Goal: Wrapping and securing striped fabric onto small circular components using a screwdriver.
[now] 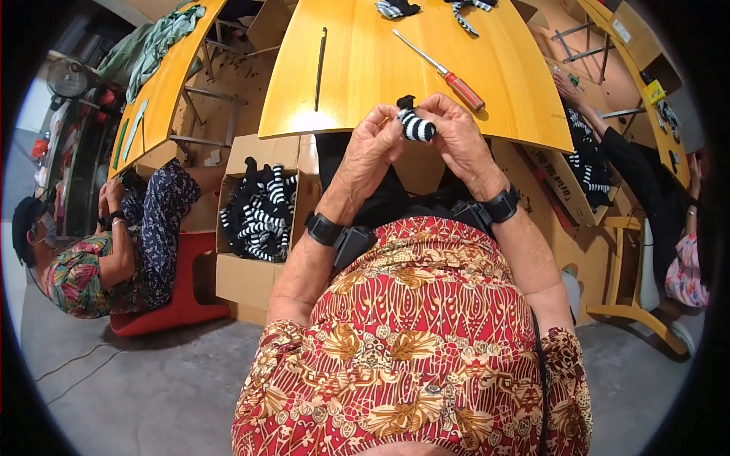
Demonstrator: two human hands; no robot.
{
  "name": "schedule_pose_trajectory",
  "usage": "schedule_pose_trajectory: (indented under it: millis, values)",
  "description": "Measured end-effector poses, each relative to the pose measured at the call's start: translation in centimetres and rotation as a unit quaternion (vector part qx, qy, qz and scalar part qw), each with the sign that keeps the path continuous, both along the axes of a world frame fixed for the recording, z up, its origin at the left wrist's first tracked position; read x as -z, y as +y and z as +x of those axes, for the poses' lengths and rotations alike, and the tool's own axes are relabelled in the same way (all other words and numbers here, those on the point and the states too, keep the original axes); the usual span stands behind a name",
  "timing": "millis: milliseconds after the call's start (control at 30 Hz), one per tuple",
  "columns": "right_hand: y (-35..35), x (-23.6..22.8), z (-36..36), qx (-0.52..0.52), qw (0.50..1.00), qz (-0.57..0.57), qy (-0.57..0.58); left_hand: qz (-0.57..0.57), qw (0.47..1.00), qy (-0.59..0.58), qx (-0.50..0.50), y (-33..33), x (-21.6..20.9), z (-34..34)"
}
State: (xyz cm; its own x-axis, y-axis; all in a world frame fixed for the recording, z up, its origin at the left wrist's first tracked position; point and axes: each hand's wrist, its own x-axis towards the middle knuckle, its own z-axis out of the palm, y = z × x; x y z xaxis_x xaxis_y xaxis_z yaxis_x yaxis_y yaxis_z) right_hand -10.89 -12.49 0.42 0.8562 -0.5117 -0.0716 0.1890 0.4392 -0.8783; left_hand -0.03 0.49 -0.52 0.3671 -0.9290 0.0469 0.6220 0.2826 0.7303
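Observation:
Between my two hands, over the near edge of the yellow table (365, 68), is a small black-and-white striped knitted piece (417, 127), bunched up with a black end pointing away from me. My left hand (371, 146) pinches its left side with thumb and fingers. On the other side, my right hand (458, 138) grips it the same way. Its exact kind cannot be made out. A screwdriver with a red handle (463, 90) lies on the table just beyond my right hand. Farther left on the tabletop rests a thin dark rod (320, 68).
Left of my lap stands an open cardboard box (247, 277) holding striped knitted pieces (262, 209). Another box (549, 185) with similar pieces is at the right. More striped pieces (397, 8) lie at the table's far end. People sit at side tables left and right.

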Motion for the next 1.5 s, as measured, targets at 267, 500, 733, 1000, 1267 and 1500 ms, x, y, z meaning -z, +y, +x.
schedule_pose_trajectory:
  millis: [267, 500, 733, 1000, 1267, 1500]
  values:
    - [1.1, -2.1, -0.3, 0.037, 0.973, -0.228, 0.016, 0.003, 0.993, -0.023, -0.116, -0.3, 0.0, -0.1]
    - [1.7, -2.8, -0.7, 0.055, 0.948, -0.309, 0.047, 0.043, 0.987, -0.057, -0.147, -0.2, -0.1, 0.1]
    - [0.4, -1.3, -1.2, -0.042, 0.984, -0.159, 0.065, 0.067, 0.972, -0.122, -0.19, -0.5, 0.3, -0.7]
    - [1.9, -2.3, -0.6, 0.14, 0.783, -0.602, 0.072, 0.072, 0.973, -0.113, -0.187, -0.9, 1.0, -0.2]
    - [3.0, -3.2, 0.0, 0.09, 0.884, -0.447, 0.104, 0.037, 0.93, -0.214, -0.295, -0.9, -0.2, -0.3]
    - [1.9, -3.2, -0.3, 0.119, 0.91, -0.394, 0.054, 0.048, 0.927, -0.268, -0.257, -0.4, -2.1, -0.9]
